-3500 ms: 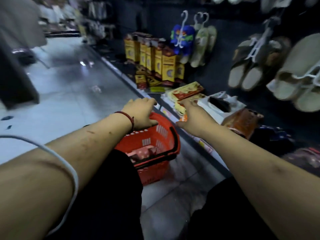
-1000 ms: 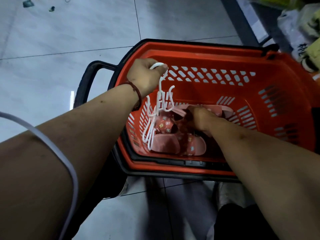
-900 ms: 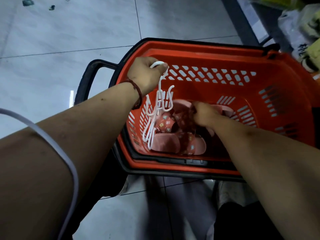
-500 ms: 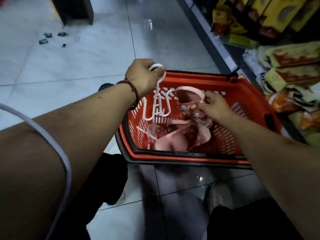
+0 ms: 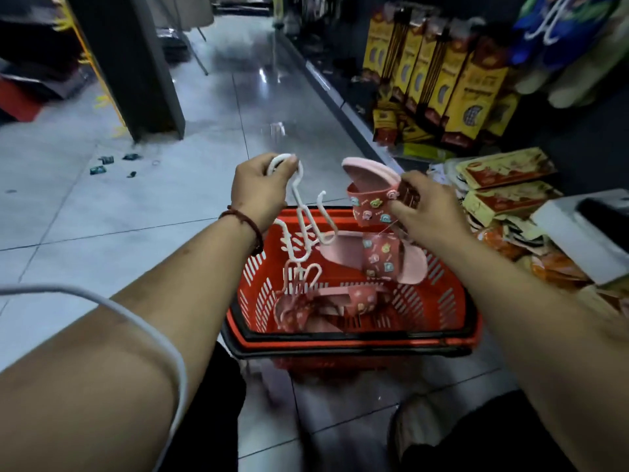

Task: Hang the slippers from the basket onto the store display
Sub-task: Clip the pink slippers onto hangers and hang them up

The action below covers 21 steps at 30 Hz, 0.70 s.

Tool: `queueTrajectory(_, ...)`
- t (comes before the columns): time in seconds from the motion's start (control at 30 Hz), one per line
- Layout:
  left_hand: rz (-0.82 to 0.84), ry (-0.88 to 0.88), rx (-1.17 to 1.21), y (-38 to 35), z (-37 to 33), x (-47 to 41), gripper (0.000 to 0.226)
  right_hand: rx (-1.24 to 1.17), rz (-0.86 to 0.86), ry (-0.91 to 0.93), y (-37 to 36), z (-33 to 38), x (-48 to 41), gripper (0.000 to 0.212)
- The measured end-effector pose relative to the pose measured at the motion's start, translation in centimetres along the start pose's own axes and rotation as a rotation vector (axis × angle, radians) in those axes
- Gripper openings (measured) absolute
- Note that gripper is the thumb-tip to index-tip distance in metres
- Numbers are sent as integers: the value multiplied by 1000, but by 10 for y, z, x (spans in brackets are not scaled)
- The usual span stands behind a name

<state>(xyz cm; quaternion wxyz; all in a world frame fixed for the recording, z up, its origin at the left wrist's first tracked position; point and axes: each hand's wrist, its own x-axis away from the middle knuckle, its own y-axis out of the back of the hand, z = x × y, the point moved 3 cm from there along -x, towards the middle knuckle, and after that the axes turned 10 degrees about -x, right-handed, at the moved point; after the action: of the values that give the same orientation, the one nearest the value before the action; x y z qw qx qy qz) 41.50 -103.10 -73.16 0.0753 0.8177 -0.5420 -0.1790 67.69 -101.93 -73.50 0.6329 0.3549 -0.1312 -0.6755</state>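
Note:
A red shopping basket (image 5: 442,337) stands on the floor in front of me. My left hand (image 5: 260,190) grips the hook of a white plastic hanger (image 5: 301,219) above the basket's left side. A second pink slipper (image 5: 381,255) hangs level from that hanger. My right hand (image 5: 427,207) pinches the strap of a pink slipper (image 5: 369,190) with small charms, held up above the basket. More pink slippers (image 5: 326,303) on another white hanger lie inside the basket.
The display (image 5: 561,46) on the right carries hung slippers. Below it are yellow boxes (image 5: 452,80), flat packets (image 5: 503,185) and a white box (image 5: 585,229) on a low shelf. A dark pillar (image 5: 136,69) stands at the far left. Tiled floor stretches ahead.
Both hands have risen out of the basket, lifting the hanger and the pink slippers above its rim. My view has tilted up toward the aisle and shelves.

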Motion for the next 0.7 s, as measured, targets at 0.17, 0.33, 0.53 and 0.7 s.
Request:
queueTrajectory(0.17, 109, 29, -76, -20, -1, -2, 23, -103, -41, -91, 0, -16, -1, 30)
queueTrajectory(0.33, 421, -25, -267, -44, 9, -6, 22, -340, -100, -212, 0, -35, -8, 25)
queueTrajectory(0.53, 714, -76, -358, -65, 15, -8, 20, -608, -138, -258, -9, -33, -16, 20)
queueTrajectory(0.7, 947, -100, -527, -81, 31, -4, 15, -756, -200, -219, -11, -24, -28, 25)
